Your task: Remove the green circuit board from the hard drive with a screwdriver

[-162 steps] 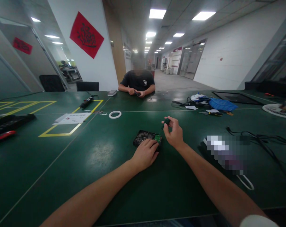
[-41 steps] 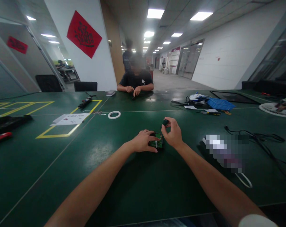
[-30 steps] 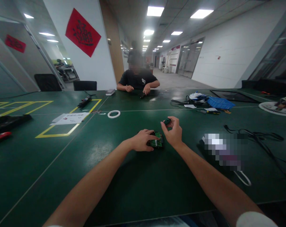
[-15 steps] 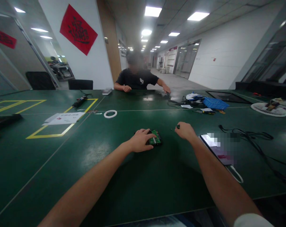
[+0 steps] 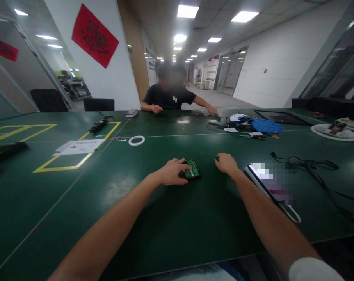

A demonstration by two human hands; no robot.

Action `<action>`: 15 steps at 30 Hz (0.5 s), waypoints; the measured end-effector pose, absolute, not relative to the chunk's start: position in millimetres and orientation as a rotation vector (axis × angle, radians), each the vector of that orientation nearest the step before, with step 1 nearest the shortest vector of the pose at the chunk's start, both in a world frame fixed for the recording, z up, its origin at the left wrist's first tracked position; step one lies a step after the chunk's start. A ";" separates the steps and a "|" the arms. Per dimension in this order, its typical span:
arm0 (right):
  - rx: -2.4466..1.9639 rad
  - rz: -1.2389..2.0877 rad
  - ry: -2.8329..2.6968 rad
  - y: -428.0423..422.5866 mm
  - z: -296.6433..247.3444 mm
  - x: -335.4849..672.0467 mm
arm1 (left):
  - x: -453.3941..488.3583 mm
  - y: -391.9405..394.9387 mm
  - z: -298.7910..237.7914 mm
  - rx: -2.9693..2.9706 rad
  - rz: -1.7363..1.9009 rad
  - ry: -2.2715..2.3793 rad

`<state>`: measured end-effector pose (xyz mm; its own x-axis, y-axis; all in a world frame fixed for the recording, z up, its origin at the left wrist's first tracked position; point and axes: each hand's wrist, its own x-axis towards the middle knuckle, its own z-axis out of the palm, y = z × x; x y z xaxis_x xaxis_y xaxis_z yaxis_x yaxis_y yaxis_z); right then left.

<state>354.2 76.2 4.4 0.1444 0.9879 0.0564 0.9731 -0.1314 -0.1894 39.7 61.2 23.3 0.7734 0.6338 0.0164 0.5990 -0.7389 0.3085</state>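
Observation:
A hard drive (image 5: 193, 169) with a bare green circuit board lies on the green table in front of me. My left hand (image 5: 174, 171) grips it from the left, thumb at the near edge and fingers over the far part, which hides its left end. To the right of the drive, apart from it, my right hand (image 5: 226, 162) is closed with its fingers pinched. A thin dark tip pokes out of that pinch to the left; it looks like a small screwdriver (image 5: 214, 159), mostly hidden by the fingers.
A phone (image 5: 267, 183) lies beside my right forearm, with a black cable (image 5: 308, 168) beyond it. Farther off are a blue basket (image 5: 267, 126), pliers (image 5: 254, 136), a white ring (image 5: 136, 141) and paper sheets (image 5: 80, 146). Opposite sits a person in a black shirt (image 5: 169, 97).
My right hand has turned slightly, and less of the screwdriver shows now. My left hand stays on the hard drive. The person opposite has reached farther toward the items at the right.

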 end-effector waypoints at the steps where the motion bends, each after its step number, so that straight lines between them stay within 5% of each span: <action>1: -2.190 0.116 -1.966 74.1 7.1 350.2 | 40.1 61.4 22.5 2.680 0.180 0.962; 9: -1.384 0.220 -2.398 46.8 30.2 296.7 | 41.1 63.2 17.6 2.694 0.197 0.971; 15: -1.340 0.152 -2.475 39.1 26.7 282.7 | 41.0 64.6 15.6 2.689 0.205 0.957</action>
<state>282.7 39.1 26.7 -0.5078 0.8306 0.2285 0.7964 0.5538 -0.2429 41.0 64.6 15.6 0.7705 0.6363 0.0393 0.5966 -0.7415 0.3070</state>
